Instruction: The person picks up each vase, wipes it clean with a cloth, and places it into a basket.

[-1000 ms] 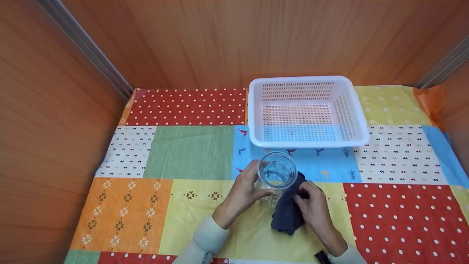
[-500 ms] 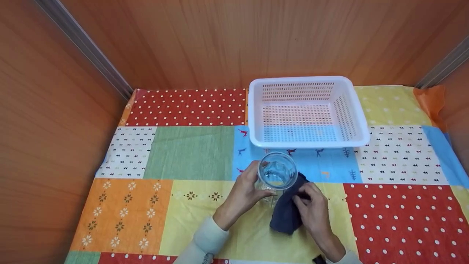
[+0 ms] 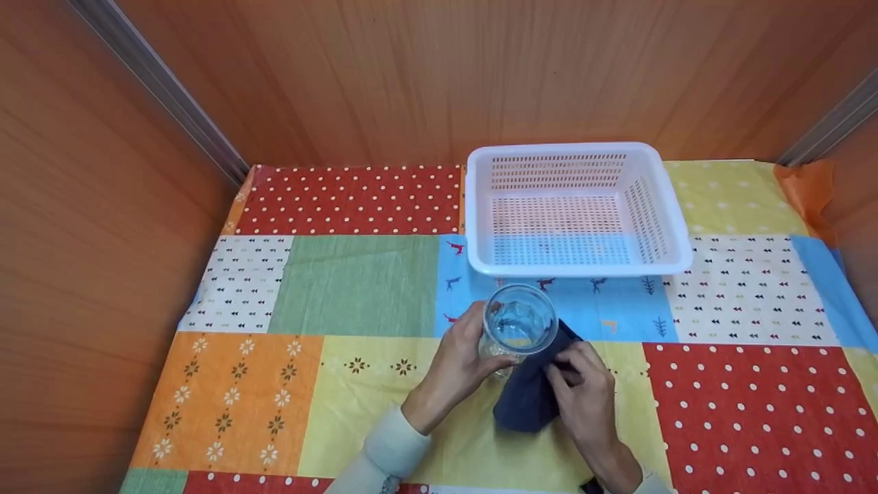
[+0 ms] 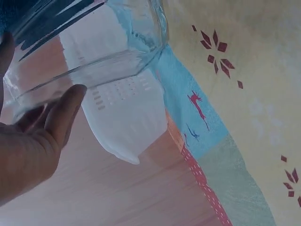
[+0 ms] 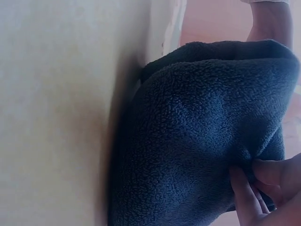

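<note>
My left hand (image 3: pixel 456 363) grips a clear glass jar (image 3: pixel 520 329) from its left side, the round mouth facing up toward the head camera. In the left wrist view the fingers curve round the glass jar (image 4: pixel 117 61). My right hand (image 3: pixel 586 398) pinches a dark blue-grey cloth (image 3: pixel 528 401) and holds it against the jar's right side. Fuzzy towel-like pile shows on the cloth (image 5: pixel 188 127) in the right wrist view, where thumb and fingers of my right hand (image 5: pixel 268 188) gather a fold. The cloth hides part of the jar's lower side.
Just beyond the jar stands a white plastic basket (image 3: pixel 579 269) with slotted walls. A patchwork-print tablecloth (image 3: pixel 357 281) covers the table. Wooden panels (image 3: pixel 439 75) close off the back and both sides.
The lower end of the cloth has swung left and spread in front of the jar. My right hand has shifted slightly left with it; the left hand and jar stay nearly still.
</note>
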